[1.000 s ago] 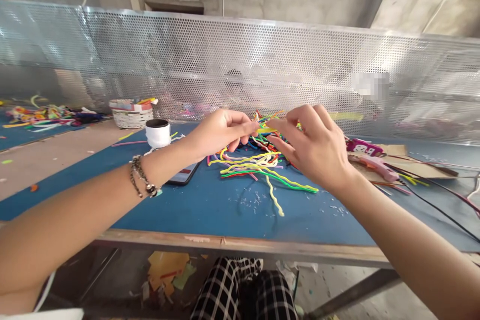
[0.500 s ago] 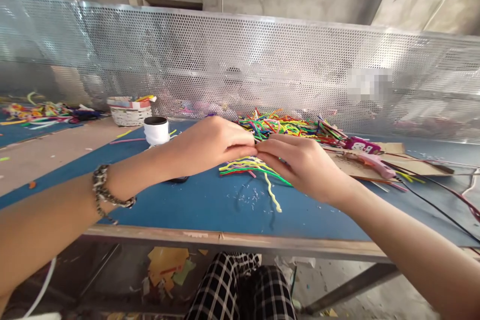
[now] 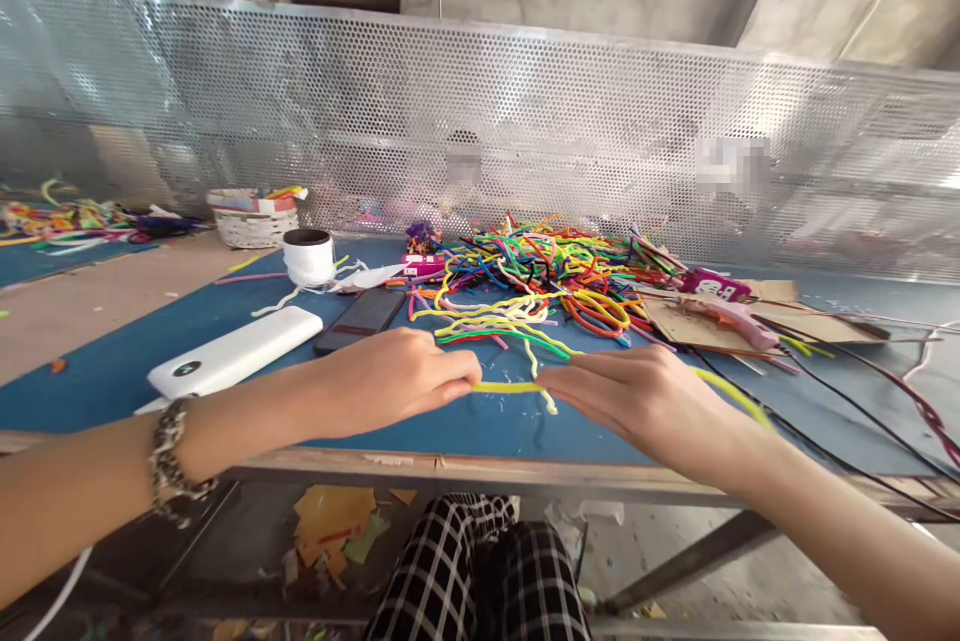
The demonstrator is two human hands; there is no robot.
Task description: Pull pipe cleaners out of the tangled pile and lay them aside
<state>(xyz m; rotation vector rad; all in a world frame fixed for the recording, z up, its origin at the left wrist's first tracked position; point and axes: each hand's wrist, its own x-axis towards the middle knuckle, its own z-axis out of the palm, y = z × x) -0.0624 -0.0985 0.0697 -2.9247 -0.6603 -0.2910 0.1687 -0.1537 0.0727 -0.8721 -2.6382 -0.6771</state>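
Note:
A yellow pipe cleaner (image 3: 508,387) is stretched level between my two hands, above the blue tabletop near its front edge. My left hand (image 3: 401,381) pinches its left end, thumb and fingers pressed together. With its fingers closed, my right hand (image 3: 634,396) grips it a short way along, and the loose end curves out beyond the wrist on the right. Behind my hands lie several yellow and green pipe cleaners (image 3: 502,331), some of them wavy. A pale yellow wavy one (image 3: 532,359) hangs toward me, partly behind the held one.
Farther back is a tangled pile of coloured pipe cleaners (image 3: 540,256). At left are a white power bank (image 3: 247,351), a phone (image 3: 364,319), a white cup-like container (image 3: 308,261) and a basket (image 3: 255,224). A pink glue gun (image 3: 739,323) rests on cardboard (image 3: 679,321), right. Perforated metal panel (image 3: 420,121) behind.
Both hands have come nearer to me and lower, and moved apart from touching. A yellow pipe cleaner now shows between them. The power bank and phone have come into clear view.

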